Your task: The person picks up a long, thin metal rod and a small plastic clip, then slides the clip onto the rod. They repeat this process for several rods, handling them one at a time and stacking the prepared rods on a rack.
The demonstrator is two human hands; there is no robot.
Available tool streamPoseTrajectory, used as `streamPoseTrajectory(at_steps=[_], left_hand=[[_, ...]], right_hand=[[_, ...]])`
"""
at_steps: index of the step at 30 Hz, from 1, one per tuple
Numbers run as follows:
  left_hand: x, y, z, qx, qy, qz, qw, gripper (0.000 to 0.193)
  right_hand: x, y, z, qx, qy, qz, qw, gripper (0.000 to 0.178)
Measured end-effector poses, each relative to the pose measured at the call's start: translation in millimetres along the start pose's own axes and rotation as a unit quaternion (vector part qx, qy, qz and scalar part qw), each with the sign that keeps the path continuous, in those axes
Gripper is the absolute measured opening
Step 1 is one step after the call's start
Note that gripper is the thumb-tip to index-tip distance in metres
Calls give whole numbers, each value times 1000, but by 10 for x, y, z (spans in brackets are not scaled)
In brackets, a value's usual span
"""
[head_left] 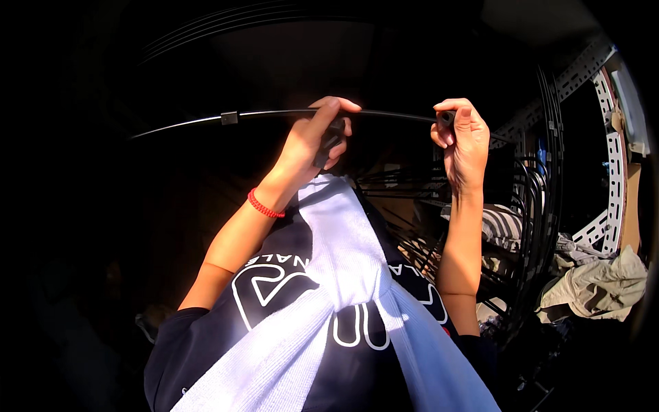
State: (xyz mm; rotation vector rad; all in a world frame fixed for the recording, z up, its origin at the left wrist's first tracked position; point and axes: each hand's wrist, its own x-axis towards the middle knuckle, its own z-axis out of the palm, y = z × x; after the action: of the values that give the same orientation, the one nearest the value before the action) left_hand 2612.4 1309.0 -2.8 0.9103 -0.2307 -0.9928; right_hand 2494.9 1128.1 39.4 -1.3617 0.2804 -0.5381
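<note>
Black rod stretches ahead, its long axis running from nine to three o'clock, bowed in view, perhaps partly by the lens. Left hand is clamped on it partway along, thumb and forefinger over the top; right hand lies at three o'clock from there, fingers curled tight. Dark pieces are tucked in the left palm, on the rod's six o'clock side. One black block is pinched by the right fingers in line with the rod; whether the rod threads it or passes behind, I cannot tell. Smallest, a black clip sits on the rod at nine o'clock from the left hand, the nearer one, bare rod between.
</note>
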Motion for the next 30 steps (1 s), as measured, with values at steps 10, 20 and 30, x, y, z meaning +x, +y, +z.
streamPoseTrajectory(at_steps=[10, 20, 30], left_hand=[[-3, -4, 1, -5, 27, 13, 1000, 28], [-57, -23, 6, -11, 35, 30, 999, 27], [-48, -23, 8, -20, 11, 31, 999, 25]], right_hand=[[-148, -184, -286, -396, 23, -15, 918, 12], [-15, -85, -495, -484, -62, -100, 867, 15], [68, -302, -444, -606, -163, -15, 778, 16]])
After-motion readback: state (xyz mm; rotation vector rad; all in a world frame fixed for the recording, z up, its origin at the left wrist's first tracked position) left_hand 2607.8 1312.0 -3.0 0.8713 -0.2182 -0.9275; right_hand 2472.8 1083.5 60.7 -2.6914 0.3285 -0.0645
